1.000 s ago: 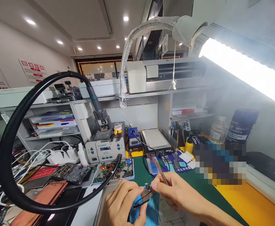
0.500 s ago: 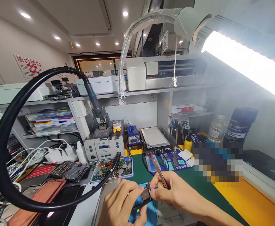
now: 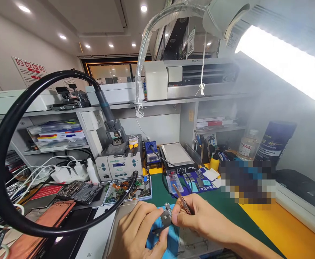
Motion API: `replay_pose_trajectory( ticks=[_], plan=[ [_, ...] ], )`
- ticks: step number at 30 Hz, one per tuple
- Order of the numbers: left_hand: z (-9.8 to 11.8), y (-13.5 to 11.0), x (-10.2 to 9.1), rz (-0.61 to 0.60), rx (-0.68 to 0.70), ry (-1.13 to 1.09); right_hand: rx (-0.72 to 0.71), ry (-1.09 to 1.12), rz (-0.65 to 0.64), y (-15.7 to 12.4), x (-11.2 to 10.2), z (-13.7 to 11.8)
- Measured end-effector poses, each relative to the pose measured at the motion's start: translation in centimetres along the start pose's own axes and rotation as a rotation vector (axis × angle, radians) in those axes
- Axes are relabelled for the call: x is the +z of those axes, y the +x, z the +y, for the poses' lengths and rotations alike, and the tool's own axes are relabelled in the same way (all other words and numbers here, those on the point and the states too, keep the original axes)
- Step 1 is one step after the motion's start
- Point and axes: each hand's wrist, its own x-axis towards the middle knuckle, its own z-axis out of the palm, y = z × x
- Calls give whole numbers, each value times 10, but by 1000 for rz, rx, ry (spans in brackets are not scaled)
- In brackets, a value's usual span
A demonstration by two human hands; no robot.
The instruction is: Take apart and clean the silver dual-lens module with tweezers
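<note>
My left hand [image 3: 143, 230] is closed on a small dark electronic part [image 3: 164, 219], with fingers above it and the thumb below. The part has a metallic piece along its upper right edge and a pale spot on its face. My right hand [image 3: 193, 216] is closed round brown metal tweezers [image 3: 183, 200], whose free end points up and left. Its thumb and index finger meet the right edge of the part. Under both hands lies a blue mat [image 3: 175, 241], partly hidden by them.
A black hose [image 3: 1, 144] loops along the left, from a hot-air station [image 3: 119, 167]. Behind my hands are a tray of circuit boards [image 3: 110, 198] and a flat heating plate [image 3: 177, 156]. Phones [image 3: 44, 223] lie at left. A bright lamp [image 3: 281, 61] hangs upper right.
The dark part has turned slightly between my fingers, so its face with the pale spot shows more. Both hands keep their grip. The whole view has shifted a little.
</note>
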Motion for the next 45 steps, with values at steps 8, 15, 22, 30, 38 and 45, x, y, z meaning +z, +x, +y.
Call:
replay_pose_trajectory(
  ticks=[8, 15, 22, 30, 38, 45],
  plan=[
    [-3, 0, 0, -35, 8, -20, 96, 96, -21, 1, -1, 2],
    [-1, 3, -8, -74, -34, -91, 212, 257, -64, 0, -2, -4],
    [0, 5, -13, -92, -65, -175, 254, 372, -142, 1, -2, -3],
    [1, 6, -9, -50, -30, -209, 253, 448, -226, 1, -6, 5],
    [3, 4, -5, -12, 6, -266, 339, 498, -296, 2, -9, 6],
    [8, 9, -10, -44, -209, -430, 384, 440, -238, 1, -5, 2]
  ],
)
